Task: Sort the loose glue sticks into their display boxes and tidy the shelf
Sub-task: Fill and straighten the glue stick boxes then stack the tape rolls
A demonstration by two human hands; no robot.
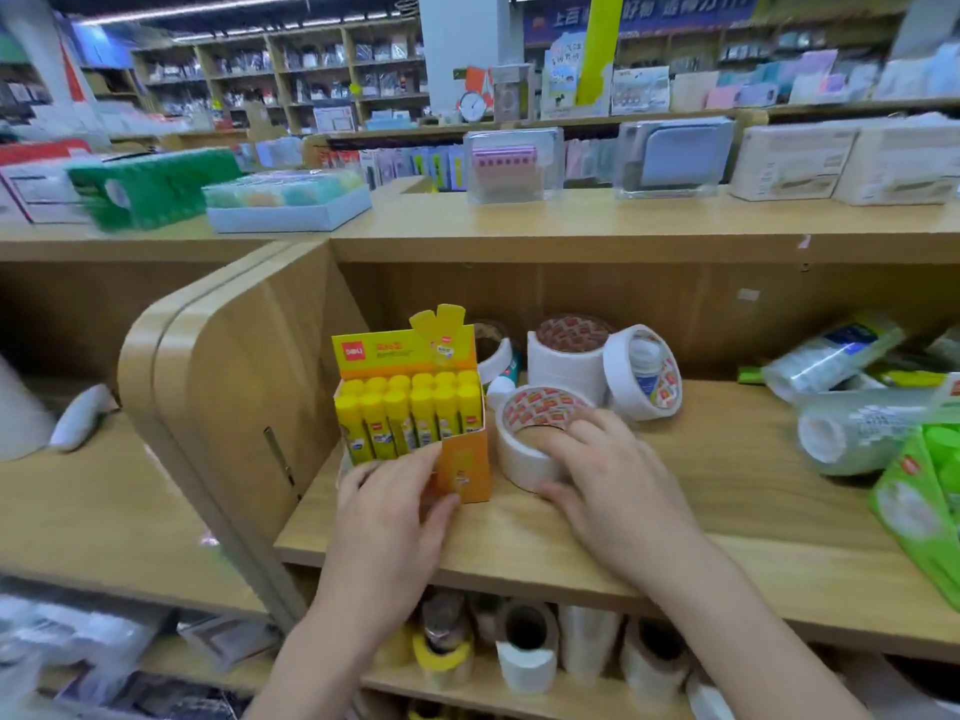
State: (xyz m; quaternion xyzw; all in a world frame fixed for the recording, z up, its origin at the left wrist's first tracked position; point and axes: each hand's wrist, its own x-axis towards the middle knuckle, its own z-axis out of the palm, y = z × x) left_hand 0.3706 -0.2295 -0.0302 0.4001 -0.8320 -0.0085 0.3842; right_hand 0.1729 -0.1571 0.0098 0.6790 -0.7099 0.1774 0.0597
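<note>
A yellow and orange display box [465, 467] full of upright yellow glue sticks [410, 415] stands at the left end of the wooden shelf [727, 517]. My left hand [389, 517] holds the box's front lower corner, thumb on the orange front panel. My right hand [608, 470] grips a white roll of tape [524, 439] lying just right of the box, fingers over its top and thumb at its near side.
More white tape rolls [569, 358] and one leaning roll [644, 374] stand behind. Clear wrapped packs [852, 433] and a green box [924, 501] crowd the shelf's right end. A rounded wooden divider [223, 387] walls the left. Tape rolls fill the lower shelf [524, 652].
</note>
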